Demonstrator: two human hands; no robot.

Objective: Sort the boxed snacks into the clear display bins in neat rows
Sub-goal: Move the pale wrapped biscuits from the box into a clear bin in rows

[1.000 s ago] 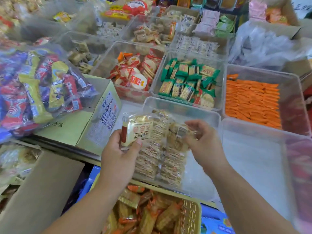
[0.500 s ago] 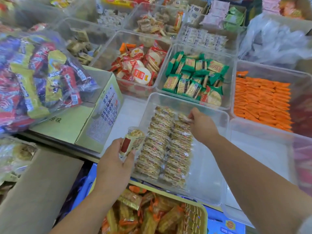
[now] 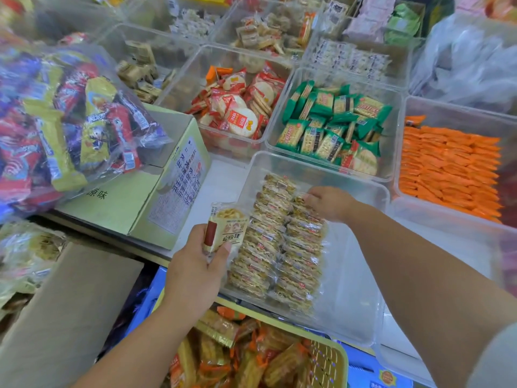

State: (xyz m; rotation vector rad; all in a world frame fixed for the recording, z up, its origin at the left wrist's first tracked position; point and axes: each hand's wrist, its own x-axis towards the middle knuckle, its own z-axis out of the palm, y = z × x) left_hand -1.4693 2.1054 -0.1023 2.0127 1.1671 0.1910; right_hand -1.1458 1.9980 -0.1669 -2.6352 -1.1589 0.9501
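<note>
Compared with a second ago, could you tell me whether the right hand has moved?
Yes. The right hand has gone away from the left hand, down to the far end of the right row in the bin.

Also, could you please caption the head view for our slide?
Right hand at the far end of two cracker rows in a clear bin; left hand grips another pack.

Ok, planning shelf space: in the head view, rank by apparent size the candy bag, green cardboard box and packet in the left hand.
1. candy bag
2. green cardboard box, partly hidden under the bag
3. packet, clearly smallest
</note>
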